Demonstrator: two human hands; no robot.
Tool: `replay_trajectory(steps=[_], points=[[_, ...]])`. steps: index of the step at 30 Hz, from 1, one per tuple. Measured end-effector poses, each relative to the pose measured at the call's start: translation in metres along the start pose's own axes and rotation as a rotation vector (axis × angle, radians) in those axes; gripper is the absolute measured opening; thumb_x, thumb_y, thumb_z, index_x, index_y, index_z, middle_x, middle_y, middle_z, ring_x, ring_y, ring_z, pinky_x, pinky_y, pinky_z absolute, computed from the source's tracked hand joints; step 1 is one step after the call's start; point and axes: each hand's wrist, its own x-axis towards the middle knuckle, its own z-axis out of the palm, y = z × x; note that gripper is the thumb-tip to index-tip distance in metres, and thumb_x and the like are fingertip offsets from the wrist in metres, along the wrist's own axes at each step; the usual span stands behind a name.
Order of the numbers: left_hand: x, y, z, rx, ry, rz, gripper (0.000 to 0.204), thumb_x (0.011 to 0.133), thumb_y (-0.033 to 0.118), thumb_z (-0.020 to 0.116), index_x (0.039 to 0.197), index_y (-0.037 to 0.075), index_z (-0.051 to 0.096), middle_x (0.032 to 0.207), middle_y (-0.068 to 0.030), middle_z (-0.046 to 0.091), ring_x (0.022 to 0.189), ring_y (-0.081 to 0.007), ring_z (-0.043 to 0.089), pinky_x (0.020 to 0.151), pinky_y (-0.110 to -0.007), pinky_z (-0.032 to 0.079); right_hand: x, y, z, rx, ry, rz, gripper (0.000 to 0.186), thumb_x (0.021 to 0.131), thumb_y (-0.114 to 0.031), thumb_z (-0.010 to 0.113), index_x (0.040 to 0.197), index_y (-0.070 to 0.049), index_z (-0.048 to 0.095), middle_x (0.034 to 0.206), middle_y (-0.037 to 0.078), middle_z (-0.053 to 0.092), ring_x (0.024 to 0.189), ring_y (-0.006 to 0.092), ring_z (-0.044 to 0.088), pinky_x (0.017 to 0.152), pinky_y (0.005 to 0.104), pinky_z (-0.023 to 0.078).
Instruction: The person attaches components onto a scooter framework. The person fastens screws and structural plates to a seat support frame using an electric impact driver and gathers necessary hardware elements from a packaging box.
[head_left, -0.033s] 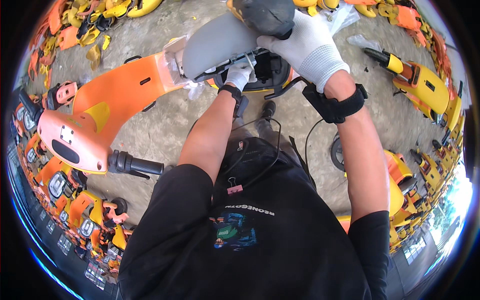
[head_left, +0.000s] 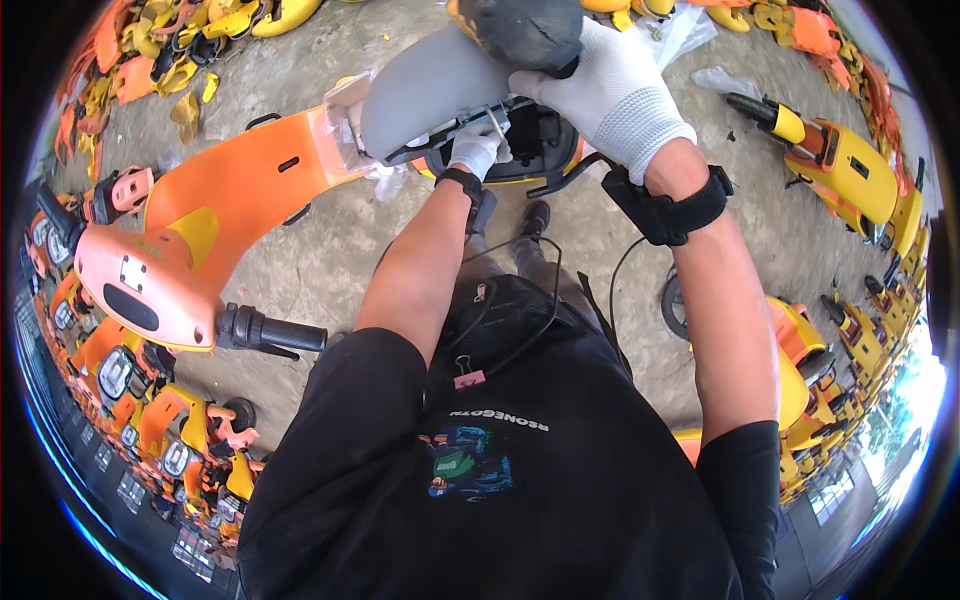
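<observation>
The grey seat of an orange scooter is tilted up over a dark opening with a yellow rim. At the seat's underside, beside a metal bracket, my gloved left hand is closed around a thin metal rod. My gloved right hand grips a bulky, rounded black thing with a yellowish edge at the seat's upper right end. Its kind is unclear, and most of that hand's fingertips are hidden behind it.
The scooter's handlebar grip juts toward my left arm. Yellow scooters stand at the right, and orange ones crowd the left. Loose yellow and orange body panels lie along the far side, with clear plastic wrap on the concrete floor.
The seat, the black thing and my right hand have shifted very slightly to the left. My left hand stays at the bracket with its hold unchanged.
</observation>
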Motion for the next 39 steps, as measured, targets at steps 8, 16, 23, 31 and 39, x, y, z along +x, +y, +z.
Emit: replay_trajectory(steps=[8,16,23,31,39], points=[[0.031,-0.009,-0.009,-0.055,0.083,-0.030,0.009,0.086,-0.002,0.057,0.094,-0.006,0.058,0.075,-0.0178,0.063,0.061,-0.0295,0.067,0.052,-0.043,0.060,-0.001,-0.011,-0.001,-0.032,-0.004,0.040,0.037,0.074,-0.030,0.074,0.100,-0.004,0.065,0.091,0.020,0.068,0.090,0.0358,0.065,0.082,0.0398,0.052],[0.018,-0.002,0.006,0.268,0.107,0.105,0.018,0.086,0.008,0.065,0.095,-0.006,0.060,0.071,-0.0148,0.066,0.053,-0.0224,0.067,0.046,-0.032,0.058,-0.004,-0.009,-0.002,-0.054,0.017,0.043,0.038,0.074,-0.029,0.074,0.102,-0.005,0.065,0.095,0.018,0.068,0.092,0.0347,0.066,0.085,0.0399,0.052],[0.005,0.012,0.018,0.526,0.229,0.060,0.025,0.083,0.016,0.071,0.094,-0.004,0.062,0.069,-0.0125,0.066,0.046,-0.0188,0.064,0.038,-0.031,0.052,-0.007,-0.005,-0.002,-0.044,0.013,0.052,0.038,0.073,-0.028,0.075,0.102,-0.005,0.065,0.097,0.019,0.067,0.094,0.0347,0.065,0.086,0.0396,0.052],[0.006,-0.004,-0.002,0.839,0.212,0.180,0.023,0.082,0.025,0.066,0.088,0.003,0.068,0.078,-0.0169,0.068,0.064,-0.0315,0.065,0.058,-0.040,0.052,-0.010,-0.009,0.002,0.021,0.033,-0.009,0.038,0.073,-0.028,0.074,0.100,-0.004,0.064,0.097,0.019,0.066,0.093,0.0367,0.064,0.085,0.0412,0.051],[-0.138,0.085,0.043,1.569,-0.326,0.428,0.022,0.081,0.023,0.056,0.085,0.005,0.068,0.090,-0.0185,0.068,0.088,-0.0362,0.065,0.080,-0.042,0.051,0.003,0.005,0.003,0.003,-0.021,0.020,0.047,0.072,-0.034,0.074,0.103,-0.001,0.063,0.096,0.022,0.067,0.094,0.0371,0.065,0.085,0.0408,0.051]])
